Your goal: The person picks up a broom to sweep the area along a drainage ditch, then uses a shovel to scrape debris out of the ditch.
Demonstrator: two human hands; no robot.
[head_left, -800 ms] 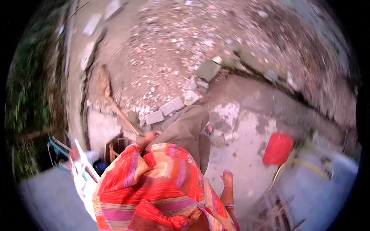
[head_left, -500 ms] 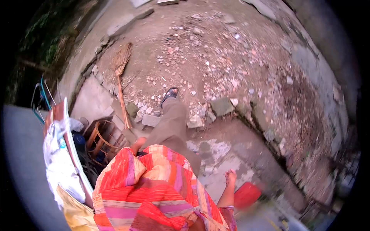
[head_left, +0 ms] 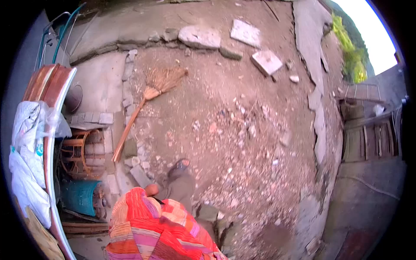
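Observation:
My left hand (head_left: 151,190) shows as a small rounded shape just past the red, orange and purple patterned sleeve (head_left: 138,206). Its fingers are too small and blurred to read. Beside it is my trouser leg, with a sandalled foot (head_left: 181,164) on the dirt. A straw broom (head_left: 149,92) lies on the ground ahead, its bristles pointing away and its wooden handle end towards me, apart from the hand. A pale stone block (head_left: 140,177) sits close by the hand. My right hand is out of view.
Rubble (head_left: 242,173) covers the dirt yard to the right. Flat stones (head_left: 199,37) and pale slabs (head_left: 245,33) lie farther off. At left are a wooden frame (head_left: 80,149), a teal container (head_left: 80,197) and a board edge with white plastic bags (head_left: 28,160). A grey wall (head_left: 368,195) bounds the right.
My view has lifted and turned, so more of the yard ahead shows and the broom appears nearer the middle. My right hand and the red object beside it have left the view.

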